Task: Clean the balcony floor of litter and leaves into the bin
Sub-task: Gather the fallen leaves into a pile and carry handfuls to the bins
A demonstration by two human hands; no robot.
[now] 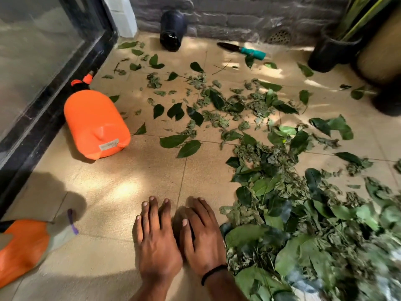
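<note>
Resting flat with straight fingers, both hands (180,242) flank the leaf pile (303,224) stretching away rightward.

Beige tiled floor (134,192) dappled with sunlight, grey brick wall (238,16) at the far side with a round drain grate (278,36), dark-framed glass door (39,51) along the left.

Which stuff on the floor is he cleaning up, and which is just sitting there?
For the job:
leaf pile
scattered leaves
left hand
right hand

Just lying about:
orange sprayer
trowel
black pot
planters
</note>
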